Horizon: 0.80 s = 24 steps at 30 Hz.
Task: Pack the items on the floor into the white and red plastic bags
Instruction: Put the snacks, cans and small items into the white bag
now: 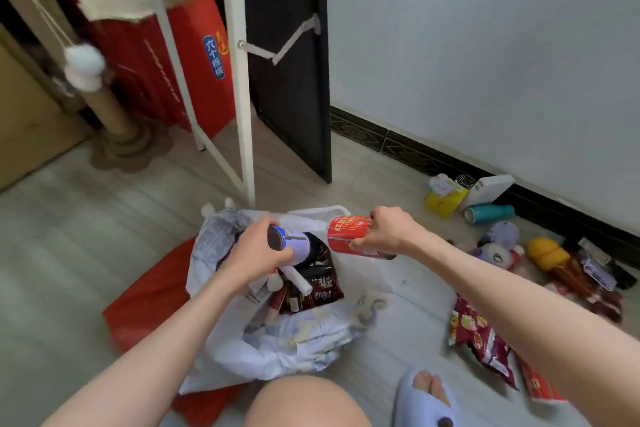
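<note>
The white plastic bag lies open on the floor in front of me, on top of the flat red bag. Inside it I see dark snack packets and a white tube. My left hand grips a blue and white can over the bag's mouth. My right hand holds a red can just to the right, also above the bag. On the floor to the right lie a red snack packet, a purple plush toy, a yellow toy, a teal bottle and a yellow box.
A white metal frame and a black panel stand behind the bag, with a red carton behind them. A cardboard scratching post is at the left. The wall and dark skirting run along the right. My knee and slippered foot are at the bottom.
</note>
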Available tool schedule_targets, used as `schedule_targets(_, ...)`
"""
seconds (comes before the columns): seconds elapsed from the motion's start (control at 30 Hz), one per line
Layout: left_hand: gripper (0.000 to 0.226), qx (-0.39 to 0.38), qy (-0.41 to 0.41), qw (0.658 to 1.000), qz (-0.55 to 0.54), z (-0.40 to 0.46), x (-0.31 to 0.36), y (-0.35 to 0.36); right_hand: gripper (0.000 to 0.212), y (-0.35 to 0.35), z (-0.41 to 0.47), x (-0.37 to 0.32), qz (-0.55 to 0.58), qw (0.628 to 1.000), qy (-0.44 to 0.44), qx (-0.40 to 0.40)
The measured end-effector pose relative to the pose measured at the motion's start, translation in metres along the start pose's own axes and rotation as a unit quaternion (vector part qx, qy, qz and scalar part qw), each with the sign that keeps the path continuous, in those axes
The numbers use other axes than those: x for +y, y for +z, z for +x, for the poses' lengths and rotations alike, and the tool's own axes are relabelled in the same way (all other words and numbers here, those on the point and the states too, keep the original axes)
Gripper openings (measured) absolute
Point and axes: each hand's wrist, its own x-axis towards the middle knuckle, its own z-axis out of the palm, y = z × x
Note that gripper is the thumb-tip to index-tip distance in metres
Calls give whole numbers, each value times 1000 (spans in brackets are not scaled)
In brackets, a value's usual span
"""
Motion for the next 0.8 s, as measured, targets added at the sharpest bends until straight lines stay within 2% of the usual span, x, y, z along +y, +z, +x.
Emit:
schedule_targets(0.07,57,-17,-10,1000,14,-15,-24,8,47,30,-5,-13,17,1000,3,-9)
schedule_targets(0.13,52,-42,-13,998,33,-28,-46,22,54,62,-9,-22,37,999,13,-15)
schedule_targets(0.2,56,-86,-23,994,68,-40,-63,36,60,91,-13,-26,41,999,18,-25)
schedule_targets(0.33,62,-167,-25,975,147,-54,-89,60,74,129,-21,-18,-13,999,18,-50)
schedule_targets(0.37,60,-180,-26,969,170,-55,-93,64,73,134,-22,-14,-39,997,22,-56)
schedule_targets(0.47,55,-209,-28,949,234,-58,-99,71,53,144,-23,-1,-107,989,45,-90)
schedule_targets(0.57,56,-199,-39,948,246,-56,-105,73,50,151,-21,5,-108,987,61,-105)
schedule_targets(0.67,63,-162,-44,965,200,-52,-108,75,56,158,-16,3,-78,991,52,-95)
schedule_targets(0.8,59,-108,-17,983,149,-46,-104,79,56,168,-10,0,-66,996,21,-55)
